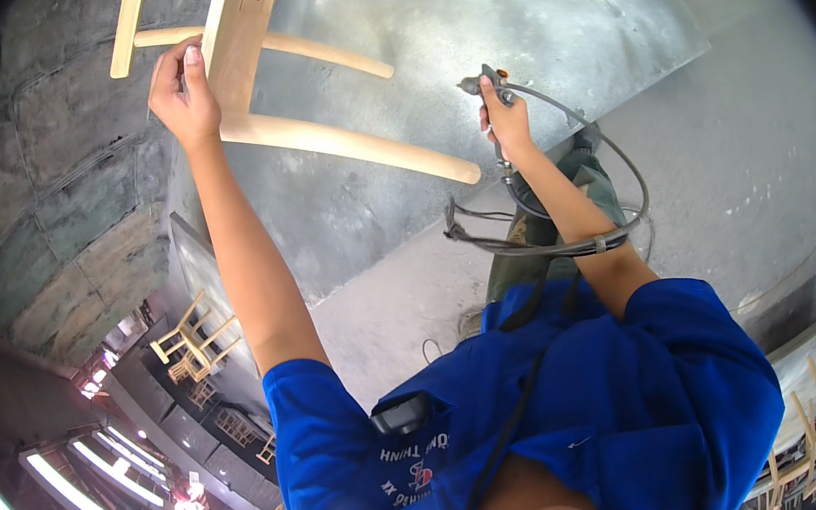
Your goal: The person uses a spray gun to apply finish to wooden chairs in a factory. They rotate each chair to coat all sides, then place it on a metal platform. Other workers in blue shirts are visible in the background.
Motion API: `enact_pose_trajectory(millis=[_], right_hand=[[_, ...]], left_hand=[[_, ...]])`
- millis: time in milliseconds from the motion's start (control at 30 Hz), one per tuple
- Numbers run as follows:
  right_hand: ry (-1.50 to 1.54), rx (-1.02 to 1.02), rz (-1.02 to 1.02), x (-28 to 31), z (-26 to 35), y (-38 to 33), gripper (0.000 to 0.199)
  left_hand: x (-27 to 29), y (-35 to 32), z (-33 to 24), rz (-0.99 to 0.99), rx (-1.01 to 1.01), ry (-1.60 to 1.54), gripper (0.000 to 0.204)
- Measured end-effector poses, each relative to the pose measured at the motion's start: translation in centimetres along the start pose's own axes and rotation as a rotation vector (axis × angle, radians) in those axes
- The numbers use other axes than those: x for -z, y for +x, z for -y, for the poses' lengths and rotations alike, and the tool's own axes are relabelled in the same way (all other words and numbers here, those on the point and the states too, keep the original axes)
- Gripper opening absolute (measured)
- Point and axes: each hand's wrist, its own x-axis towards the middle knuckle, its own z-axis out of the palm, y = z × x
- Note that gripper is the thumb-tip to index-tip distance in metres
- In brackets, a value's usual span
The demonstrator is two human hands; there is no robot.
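Spraying step in hand: left hand [180,92] closed on the pale wooden chair frame [314,135]; right hand [508,121] clasps the spray gun [489,82], hose [567,237] looped; next move likely calls for steady aim.

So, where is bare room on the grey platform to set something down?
The widest free patch of the grey platform lies right of the wooden chair, above the right hand with its spray gun. Another lies below the chair's lower leg. It is crowded by the left hand, among the chair legs.
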Motion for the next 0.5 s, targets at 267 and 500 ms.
enact_pose_trajectory(millis=[267,500], right_hand=[[-0.117,0.472,0.361,2.7,7.1,-10.8,0.061],[-0.114,0.956,0.189,4.9,15.5,-14.9,0.068]], left_hand=[[0.4,0.0,-2.7,0.102,0.007,0.292,0.04],[0.9,-1.5,-5.2,0.232,-0.026,0.467,0.049]])
